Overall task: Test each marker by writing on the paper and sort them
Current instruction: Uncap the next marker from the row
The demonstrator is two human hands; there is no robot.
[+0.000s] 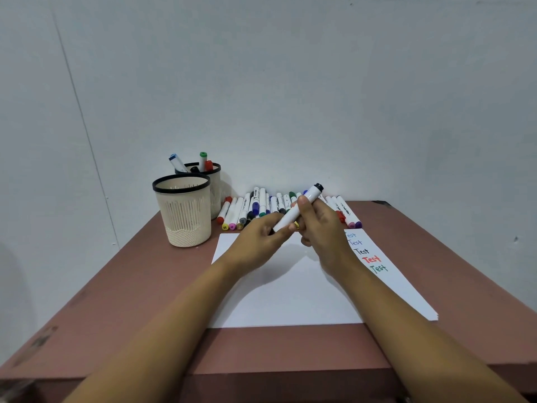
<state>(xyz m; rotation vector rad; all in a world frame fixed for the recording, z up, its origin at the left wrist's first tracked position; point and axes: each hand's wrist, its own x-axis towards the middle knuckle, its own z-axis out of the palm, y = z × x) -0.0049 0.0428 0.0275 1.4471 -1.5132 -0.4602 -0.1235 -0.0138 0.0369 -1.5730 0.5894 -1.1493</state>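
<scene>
A white marker (302,206) with a black end is held tilted above the white paper (284,298). My right hand (322,228) grips its barrel, thumb on top. My left hand (258,238) pinches its lower end, which the fingers hide. Several markers (255,206) of mixed colours lie in a row along the wall behind the paper. The word "Test" (367,253) is written several times in different colours at the paper's right side. A front cream cup (183,210) shows no markers, and the rear cup (213,175) holds several.
The brown table (122,301) stands against a white wall. Both cups sit at the back left, near the table's left edge. The table's front edge runs just beyond the paper's near side.
</scene>
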